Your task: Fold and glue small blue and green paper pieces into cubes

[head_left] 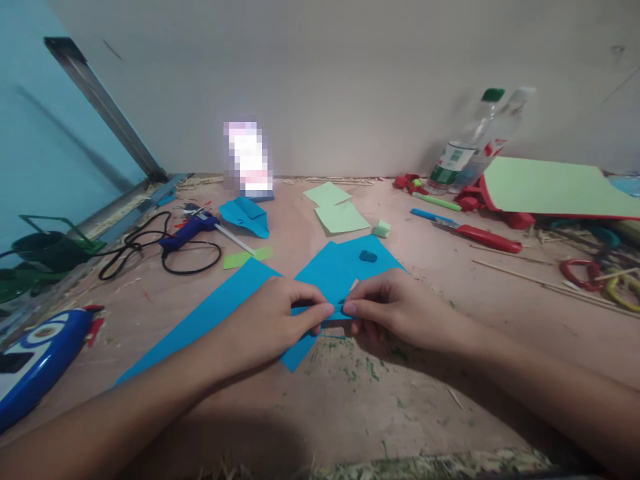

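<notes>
A narrow folded strip of blue paper (339, 309) is pinched between my two hands just above the table. My left hand (285, 310) grips one end with thumb and fingers. Close beside it, my right hand (387, 307) pinches the other end, its lower fingers curled underneath. Behind them lie flat blue sheets (333, 263), with a small dark blue folded piece (369, 256) on top. A long blue strip (200, 317) runs under my left forearm, and a blue corner (297, 353) shows below my left hand.
Left are a blue glue gun (193, 230) with a looped black cord and a blue-and-white case (45, 360). A pixelated bright screen (250, 160) leans at the back. Pale green papers (340, 217), a red-handled knife (487, 238), bottles (457, 157) and wooden sticks (525, 277) lie beyond and right.
</notes>
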Tool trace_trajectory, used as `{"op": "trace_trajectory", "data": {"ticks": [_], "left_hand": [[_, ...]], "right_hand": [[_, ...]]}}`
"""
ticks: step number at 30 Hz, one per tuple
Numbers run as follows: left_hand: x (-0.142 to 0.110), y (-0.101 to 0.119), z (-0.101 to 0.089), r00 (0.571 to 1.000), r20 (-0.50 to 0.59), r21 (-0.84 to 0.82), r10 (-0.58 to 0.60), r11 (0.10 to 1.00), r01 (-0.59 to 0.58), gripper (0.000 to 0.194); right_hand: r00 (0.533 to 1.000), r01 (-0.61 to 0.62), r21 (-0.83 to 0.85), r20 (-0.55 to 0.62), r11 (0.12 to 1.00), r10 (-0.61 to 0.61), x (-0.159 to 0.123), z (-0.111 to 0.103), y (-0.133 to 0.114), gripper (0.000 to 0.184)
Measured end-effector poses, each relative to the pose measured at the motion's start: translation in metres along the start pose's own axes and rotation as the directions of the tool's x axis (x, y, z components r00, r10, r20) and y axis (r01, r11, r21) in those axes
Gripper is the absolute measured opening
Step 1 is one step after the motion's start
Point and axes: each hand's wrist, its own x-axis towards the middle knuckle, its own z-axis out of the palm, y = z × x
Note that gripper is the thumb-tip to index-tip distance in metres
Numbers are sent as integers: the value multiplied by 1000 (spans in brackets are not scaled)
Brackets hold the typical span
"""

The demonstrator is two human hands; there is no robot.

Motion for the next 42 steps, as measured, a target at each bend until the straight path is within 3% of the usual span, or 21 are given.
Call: {"op": "trace_trajectory", "data": {"ticks": [11,27,35,42], "left_hand": [[0,-7,-7,998,-55,18,-5,1000,6,47],[5,-15,-17,993,-122,79,7,997,2,48],[6,-17,-21,997,-70,135,31,991,-22,48],[3,-12,-19,991,-4,249,132,960,-127,34]], "right_hand": [[999,7,-161,-35,987,-13,-1,-15,-7,37],[999,-46,-3,-23,999,46,2,-32,2,38],[996,-78,45,-39,996,80,1,-27,-7,36],[998,-51,-9,-26,999,51,-2,-20,-9,31]]}}
